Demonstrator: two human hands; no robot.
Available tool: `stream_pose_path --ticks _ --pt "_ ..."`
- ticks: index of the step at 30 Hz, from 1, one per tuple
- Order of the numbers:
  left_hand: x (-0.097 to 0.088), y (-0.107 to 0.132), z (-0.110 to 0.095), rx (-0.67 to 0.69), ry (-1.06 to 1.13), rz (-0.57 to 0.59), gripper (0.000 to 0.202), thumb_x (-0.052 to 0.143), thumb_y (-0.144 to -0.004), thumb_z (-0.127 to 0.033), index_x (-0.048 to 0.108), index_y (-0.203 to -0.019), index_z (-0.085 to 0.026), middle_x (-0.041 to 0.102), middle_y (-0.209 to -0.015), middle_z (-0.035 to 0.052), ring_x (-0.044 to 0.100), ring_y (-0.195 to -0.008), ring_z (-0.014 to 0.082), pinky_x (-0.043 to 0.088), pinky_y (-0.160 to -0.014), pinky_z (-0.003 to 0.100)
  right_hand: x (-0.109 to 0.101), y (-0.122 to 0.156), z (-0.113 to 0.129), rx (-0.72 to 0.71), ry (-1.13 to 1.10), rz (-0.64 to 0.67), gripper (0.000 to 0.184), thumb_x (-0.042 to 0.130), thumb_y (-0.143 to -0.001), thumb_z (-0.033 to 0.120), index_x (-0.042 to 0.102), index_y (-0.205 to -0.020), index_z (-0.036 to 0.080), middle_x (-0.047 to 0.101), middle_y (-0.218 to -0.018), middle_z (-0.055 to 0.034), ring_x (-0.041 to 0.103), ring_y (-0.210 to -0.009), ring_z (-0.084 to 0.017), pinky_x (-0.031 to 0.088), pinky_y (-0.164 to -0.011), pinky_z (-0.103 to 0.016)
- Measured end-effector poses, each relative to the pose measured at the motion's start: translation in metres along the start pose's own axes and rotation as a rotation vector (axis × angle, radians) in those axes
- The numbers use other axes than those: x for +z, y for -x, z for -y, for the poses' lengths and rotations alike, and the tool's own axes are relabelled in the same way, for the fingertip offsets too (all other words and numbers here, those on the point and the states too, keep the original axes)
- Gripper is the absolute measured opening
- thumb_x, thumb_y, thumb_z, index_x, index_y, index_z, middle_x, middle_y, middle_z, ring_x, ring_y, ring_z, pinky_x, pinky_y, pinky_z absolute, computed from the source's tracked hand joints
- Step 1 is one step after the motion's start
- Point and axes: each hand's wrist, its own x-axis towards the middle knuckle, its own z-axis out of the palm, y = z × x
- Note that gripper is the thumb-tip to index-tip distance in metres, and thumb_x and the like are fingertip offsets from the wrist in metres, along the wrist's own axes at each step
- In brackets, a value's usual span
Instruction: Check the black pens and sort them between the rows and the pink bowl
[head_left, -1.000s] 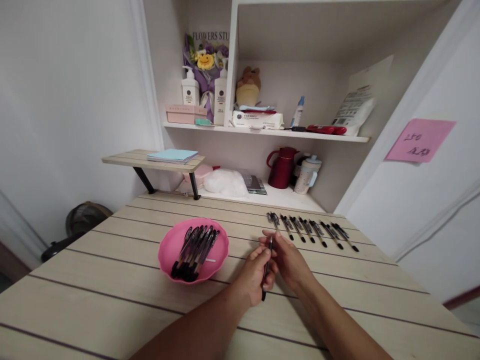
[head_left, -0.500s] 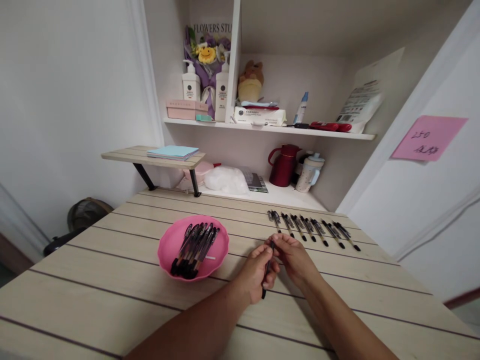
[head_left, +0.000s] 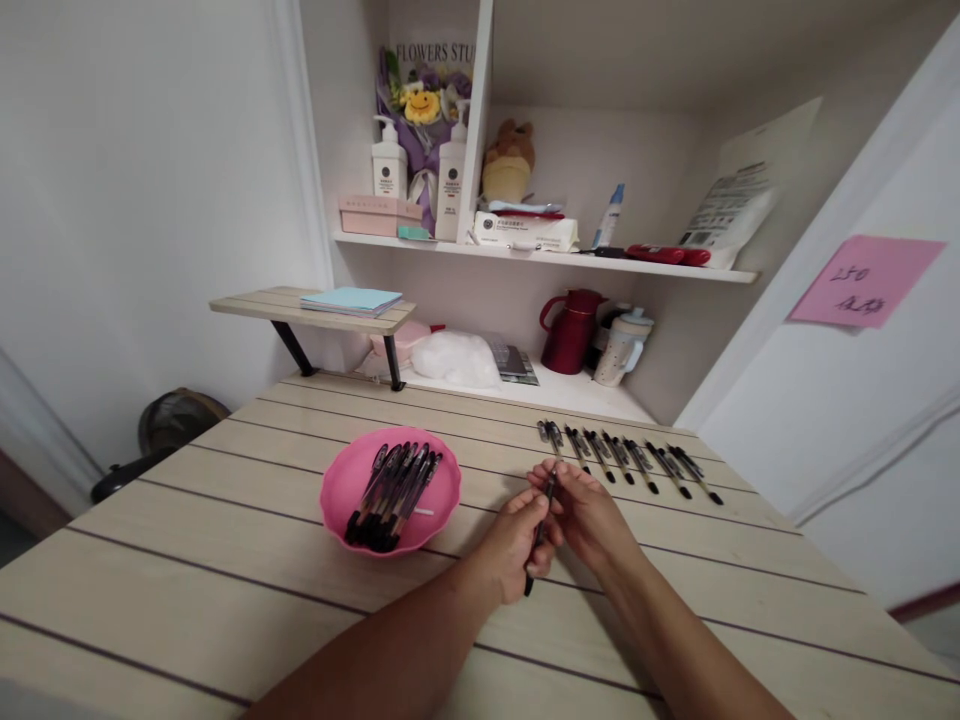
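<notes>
My left hand (head_left: 511,545) is closed round the barrel of a black pen (head_left: 541,520), which stands nearly upright above the wooden table (head_left: 225,590). My right hand (head_left: 589,512) pinches the pen's top end with its fingertips. To the left sits a pink bowl (head_left: 352,480) holding several black pens (head_left: 394,485). A row of several black pens (head_left: 626,460) lies side by side on the table just beyond my hands.
A white shelf unit at the back holds a red jug (head_left: 570,332), a cup (head_left: 622,346), bottles and a flower bouquet (head_left: 420,105). A small wooden riser (head_left: 315,312) carries blue notebooks. A pink note (head_left: 862,280) hangs on the right wall.
Both hands stay on the same pen with only slight shifts. The view has drifted a little, so the scene sits slightly further right.
</notes>
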Motion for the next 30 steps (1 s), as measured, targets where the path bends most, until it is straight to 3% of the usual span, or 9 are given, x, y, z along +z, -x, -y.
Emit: stream_pose_path --ticks 2,5,11,15,21,26,30 --pt "0.000 0.001 0.000 0.003 -0.006 0.017 0.034 0.057 -0.071 -0.048 0.045 -0.084 -0.020 0.048 -0.057 -0.0058 0.027 -0.032 0.0009 0.008 -0.036 0.017 -0.004 -0.005 0.004 -0.036 -0.053 -0.029 0.022 0.073 -0.063 0.034 0.064 -0.076 0.019 0.066 -0.075 -0.0015 0.062 -0.072 -0.012 0.052 -0.063 -0.021" --pt "-0.001 0.001 0.000 0.019 -0.001 0.032 0.033 0.056 -0.072 -0.047 0.046 -0.086 -0.019 0.049 -0.057 -0.0054 0.027 -0.032 0.0011 0.010 -0.036 0.017 -0.016 -0.016 0.011 -0.115 -0.024 -0.086 0.026 0.075 -0.060 0.033 0.064 -0.080 0.020 0.066 -0.072 0.0007 0.062 -0.066 -0.011 0.052 -0.058 -0.019" --pt "-0.003 0.000 0.000 0.024 0.018 0.027 0.032 0.056 -0.072 -0.046 0.047 -0.087 -0.019 0.048 -0.056 -0.0055 0.027 -0.032 0.0010 0.010 -0.036 0.017 -0.049 -0.040 0.014 -0.131 0.295 -0.303 0.026 0.076 -0.056 0.031 0.060 -0.071 0.018 0.060 -0.053 0.0026 0.055 -0.046 -0.008 0.045 -0.042 -0.017" --pt "-0.005 -0.002 0.001 0.026 0.024 0.021 0.034 0.057 -0.071 -0.048 0.048 -0.086 -0.019 0.048 -0.056 -0.0058 0.027 -0.033 0.0005 0.010 -0.037 0.017 -0.063 -0.057 0.016 -0.128 0.467 -0.274 0.019 0.074 -0.057 0.029 0.058 -0.064 0.020 0.061 -0.054 0.0011 0.058 -0.050 -0.012 0.049 -0.046 -0.023" --pt "-0.004 -0.002 0.001 0.015 0.027 0.001 0.030 0.054 -0.074 -0.045 0.048 -0.086 -0.019 0.048 -0.056 -0.0052 0.028 -0.032 0.0011 0.010 -0.036 0.017 -0.061 -0.079 0.016 -0.146 0.637 -0.254 0.013 0.070 -0.056 0.025 0.058 -0.062 0.022 0.064 -0.058 -0.0013 0.061 -0.058 -0.018 0.052 -0.056 -0.032" --pt "-0.005 -0.004 0.002 -0.001 0.039 0.002 0.031 0.055 -0.073 -0.045 0.047 -0.086 -0.019 0.048 -0.055 -0.0055 0.028 -0.032 0.0012 0.011 -0.036 0.017 -0.056 -0.095 0.015 -0.149 0.981 -0.291 0.007 0.065 -0.057 0.023 0.060 -0.059 0.019 0.061 -0.049 -0.0017 0.062 -0.059 -0.020 0.047 -0.057 -0.029" --pt "-0.006 -0.005 0.004 0.000 0.054 0.003 0.032 0.056 -0.072 -0.046 0.047 -0.087 -0.018 0.049 -0.056 -0.0054 0.028 -0.032 0.0013 0.011 -0.036 0.017 -0.055 -0.102 0.019 -0.177 1.256 -0.329 0.002 0.062 -0.058 0.019 0.064 -0.058 0.019 0.065 -0.059 -0.0057 0.062 -0.080 -0.024 0.042 -0.068 -0.028"
